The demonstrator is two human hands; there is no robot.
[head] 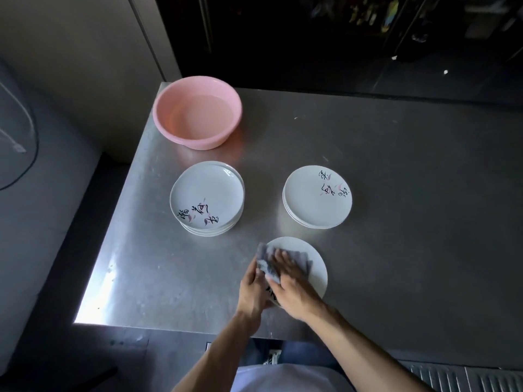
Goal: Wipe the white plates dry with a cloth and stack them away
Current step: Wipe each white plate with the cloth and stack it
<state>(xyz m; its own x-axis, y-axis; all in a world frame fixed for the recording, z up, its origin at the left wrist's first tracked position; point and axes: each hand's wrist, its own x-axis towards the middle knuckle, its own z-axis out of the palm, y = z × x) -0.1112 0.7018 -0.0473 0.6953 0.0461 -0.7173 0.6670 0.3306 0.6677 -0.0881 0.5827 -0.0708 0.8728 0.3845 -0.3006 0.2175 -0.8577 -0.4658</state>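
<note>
Wiping step: the right hand (291,284), fingers flat, presses a grey cloth (267,265) onto a round white plate (315,264); the left hand (252,285) grips its rim. Next, likely, stacking it beyond them.

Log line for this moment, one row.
step: wiping | right hand presses cloth on plate | left hand at its rim, grip blurred | left stack, right stack beyond

At the upper left of your frame, a pink basin (197,112) sits on the steel worktop (396,222), near its far corner.
</note>
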